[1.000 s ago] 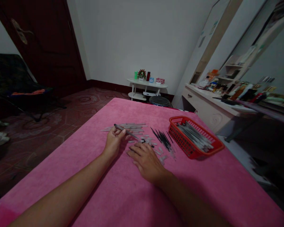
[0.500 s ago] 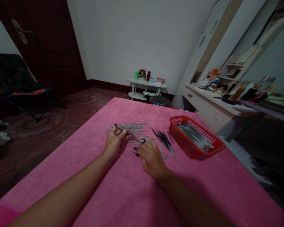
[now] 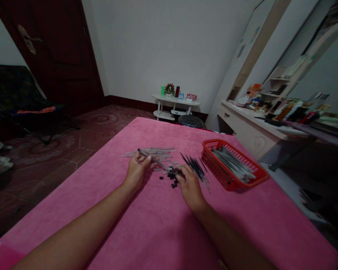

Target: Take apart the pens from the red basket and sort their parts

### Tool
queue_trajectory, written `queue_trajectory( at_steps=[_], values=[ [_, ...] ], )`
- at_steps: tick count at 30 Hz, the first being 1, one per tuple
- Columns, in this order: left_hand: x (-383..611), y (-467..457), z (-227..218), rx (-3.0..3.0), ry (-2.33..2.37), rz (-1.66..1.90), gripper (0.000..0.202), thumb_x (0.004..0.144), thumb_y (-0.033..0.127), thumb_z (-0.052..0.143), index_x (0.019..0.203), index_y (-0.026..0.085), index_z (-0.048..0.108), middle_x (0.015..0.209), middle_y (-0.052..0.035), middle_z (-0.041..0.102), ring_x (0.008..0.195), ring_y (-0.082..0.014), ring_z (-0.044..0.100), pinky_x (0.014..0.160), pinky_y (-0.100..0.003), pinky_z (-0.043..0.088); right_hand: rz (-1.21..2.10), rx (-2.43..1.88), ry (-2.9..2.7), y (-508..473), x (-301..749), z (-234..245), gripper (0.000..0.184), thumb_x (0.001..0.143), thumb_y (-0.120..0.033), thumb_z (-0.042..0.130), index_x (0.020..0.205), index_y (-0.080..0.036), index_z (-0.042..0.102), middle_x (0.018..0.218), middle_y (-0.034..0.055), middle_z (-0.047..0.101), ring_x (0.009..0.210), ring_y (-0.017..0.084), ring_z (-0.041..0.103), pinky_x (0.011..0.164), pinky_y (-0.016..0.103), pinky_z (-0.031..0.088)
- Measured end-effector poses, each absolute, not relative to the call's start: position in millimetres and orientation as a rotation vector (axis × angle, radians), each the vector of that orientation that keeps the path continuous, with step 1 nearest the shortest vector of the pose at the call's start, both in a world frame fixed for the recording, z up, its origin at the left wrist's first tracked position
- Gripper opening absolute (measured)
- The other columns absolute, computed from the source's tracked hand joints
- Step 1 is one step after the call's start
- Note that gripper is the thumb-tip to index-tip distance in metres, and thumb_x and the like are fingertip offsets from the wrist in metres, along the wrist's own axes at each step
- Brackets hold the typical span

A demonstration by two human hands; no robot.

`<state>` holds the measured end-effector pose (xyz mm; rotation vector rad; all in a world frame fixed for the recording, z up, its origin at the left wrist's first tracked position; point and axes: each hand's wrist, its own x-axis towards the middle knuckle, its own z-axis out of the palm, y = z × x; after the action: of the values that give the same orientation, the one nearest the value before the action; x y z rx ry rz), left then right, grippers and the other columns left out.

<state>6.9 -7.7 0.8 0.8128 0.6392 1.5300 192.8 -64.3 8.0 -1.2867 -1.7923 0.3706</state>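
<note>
My left hand (image 3: 138,168) is closed around a slim grey pen barrel (image 3: 154,159) with a dark end, its other end slanting down to the right. My right hand (image 3: 190,185) is by that lower end, fingers curled together; what they pinch, if anything, I cannot make out. Small black pieces (image 3: 172,176) lie scattered on the pink cloth beside its fingertips. Small pale pieces (image 3: 157,170) lie around them. Behind my left hand rests a group of pale barrels (image 3: 160,150). Thin dark pen refills (image 3: 196,167) lie in a bunch right of my right hand.
A red plastic basket (image 3: 233,185) full of grey pen barrels (image 3: 233,163) stands on the pink-covered table (image 3: 146,225) at the right. Beyond it is a dresser (image 3: 248,123) crowded with bottles. A small white stand (image 3: 174,99) and a round stool (image 3: 190,120) are past the far edge.
My right hand has drawn back to the right, and more of the small black pieces now show on the cloth. My left hand still holds the pen barrel in nearly the same place.
</note>
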Motion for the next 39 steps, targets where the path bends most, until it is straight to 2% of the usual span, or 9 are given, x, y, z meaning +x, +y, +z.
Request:
queue_trajectory(
  at_steps=[5,8,10,14,20,28,32,39],
  values=[
    [9,-17,8,0.800,0.578,1.433,0.035,0.070,0.027,0.078,0.091,0.017,0.052,0.086,-0.0032,0.069,0.077,-0.0206,0.070,0.069,-0.042,0.061,0.662,-1.286,-1.650,-65,192,7,0.022,0.087,-0.019,0.044,0.103,-0.020,0.059,0.087,0.0029,0.066,0.075,0.016,0.062,0.068,0.027,0.049],
    [9,-19,11,0.816,0.584,1.414,0.035,0.071,0.027,0.077,0.093,0.017,0.052,0.086,-0.0041,0.069,0.076,-0.0204,0.070,0.070,-0.043,0.060,0.717,-1.288,-1.597,-66,191,9,0.024,0.084,-0.021,0.049,0.106,-0.021,0.059,0.088,0.0025,0.068,0.074,0.015,0.063,0.065,0.025,0.050],
    [9,-20,12,0.821,0.589,1.409,0.036,0.071,0.027,0.077,0.094,0.017,0.052,0.086,-0.0042,0.070,0.076,-0.0206,0.070,0.070,-0.043,0.061,0.695,-1.324,-1.569,-66,189,10,0.021,0.080,-0.021,0.055,0.101,-0.021,0.061,0.087,0.0026,0.068,0.072,0.015,0.062,0.064,0.025,0.050],
    [11,-21,14,0.806,0.614,1.396,0.037,0.069,0.028,0.078,0.092,0.016,0.051,0.083,-0.0034,0.070,0.071,-0.0200,0.070,0.066,-0.040,0.061,0.672,-1.373,-1.571,-66,187,11,0.012,0.077,-0.021,0.061,0.089,-0.019,0.062,0.079,0.0009,0.066,0.066,0.014,0.059,0.062,0.025,0.048],
    [12,-22,13,0.777,0.616,1.336,0.036,0.069,0.025,0.079,0.091,0.016,0.051,0.078,-0.0025,0.070,0.065,-0.0201,0.070,0.062,-0.037,0.061,0.627,-1.327,-1.606,-66,189,9,0.015,0.080,-0.020,0.059,0.094,-0.020,0.065,0.086,0.0028,0.068,0.070,0.015,0.060,0.063,0.025,0.048],
    [14,-25,14,0.769,0.624,1.296,0.039,0.063,0.022,0.083,0.083,0.015,0.050,0.071,-0.0013,0.070,0.066,-0.0189,0.071,0.066,-0.033,0.061,0.384,-1.215,-1.777,-66,194,13,0.015,0.084,-0.016,0.056,0.093,-0.020,0.068,0.095,0.0056,0.069,0.090,0.019,0.063,0.080,0.029,0.049],
    [14,-27,16,0.734,0.672,1.249,0.041,0.059,0.020,0.085,0.082,0.014,0.052,0.080,-0.0067,0.073,0.071,-0.0208,0.072,0.066,-0.028,0.061,0.331,-1.214,-1.801,-67,195,15,0.019,0.086,-0.015,0.052,0.096,-0.020,0.068,0.099,0.0064,0.069,0.095,0.019,0.063,0.085,0.030,0.048],
    [14,-27,12,0.793,0.620,1.235,0.041,0.059,0.025,0.086,0.076,0.013,0.051,0.083,-0.0092,0.075,0.074,-0.0215,0.073,0.068,-0.028,0.060,0.372,-1.247,-1.766,-71,194,18,0.020,0.087,-0.017,0.049,0.092,-0.019,0.068,0.091,0.0064,0.068,0.078,0.017,0.063,0.071,0.027,0.049]
  ],
)
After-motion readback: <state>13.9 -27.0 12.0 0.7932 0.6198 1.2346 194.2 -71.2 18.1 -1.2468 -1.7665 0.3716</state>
